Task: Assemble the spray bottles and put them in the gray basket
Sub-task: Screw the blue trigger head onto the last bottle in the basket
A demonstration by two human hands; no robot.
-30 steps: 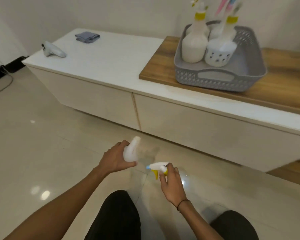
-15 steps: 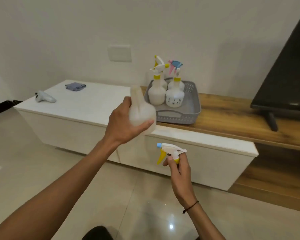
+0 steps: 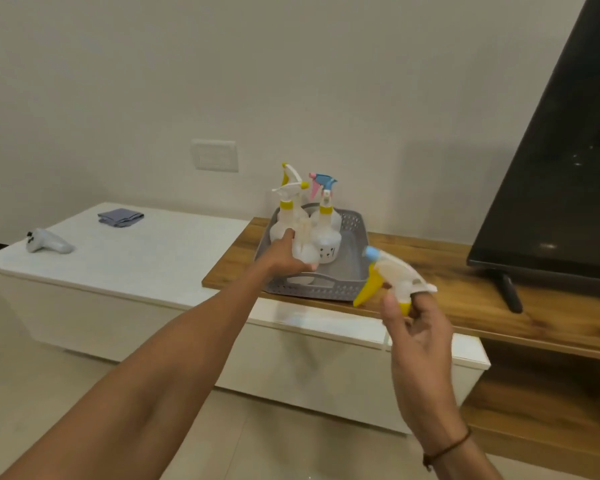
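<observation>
My left hand (image 3: 280,258) grips a white, headless spray bottle (image 3: 303,249) and holds it over the front part of the gray basket (image 3: 329,289). My right hand (image 3: 414,336) holds a white spray head (image 3: 394,276) with a yellow trigger and blue nozzle, to the right of the basket and in front of the wooden shelf. Its thin dip tube hangs below my fingers. Several assembled bottles (image 3: 323,225) with yellow collars stand upright inside the basket.
The basket sits on a wooden shelf (image 3: 465,306) laid over a white low cabinet (image 3: 160,258). A black TV (image 3: 565,168) stands at the right. A white controller (image 3: 47,241) and a folded gray cloth (image 3: 120,217) lie on the cabinet's left part.
My left hand has carried the bottle forward, from in front of the cabinet to over the basket. My right hand has risen with the spray head. The view has tilted upward.
</observation>
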